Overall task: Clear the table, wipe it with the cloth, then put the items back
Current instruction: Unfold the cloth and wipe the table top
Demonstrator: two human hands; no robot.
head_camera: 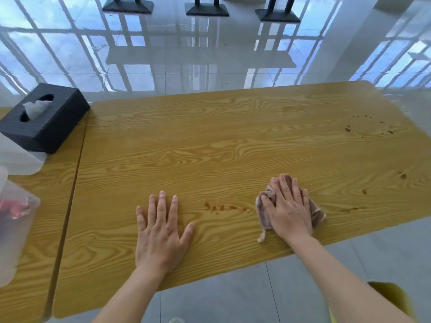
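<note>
Yellow-brown wood-grain tabletop fills the head view, its near edge closest to the person. The left hand lies flat on it just inside the near edge, palm down, fingers straight and spread wide, holding nothing. To its right, the right hand presses down on a crumpled pinkish-brown cloth, fingers straight and laid over the cloth rather than curled round it. The cloth sits near the near edge, right of centre, with its edges showing on both sides of the hand. Between the two hands runs a short line of reddish-brown stains. A ring of brown spots marks the far right corner. A black rectangular tissue box stands on the adjoining wood-grain surface to the left, just beside the seam. A translucent plastic bag lies at that surface's left edge.
</note>
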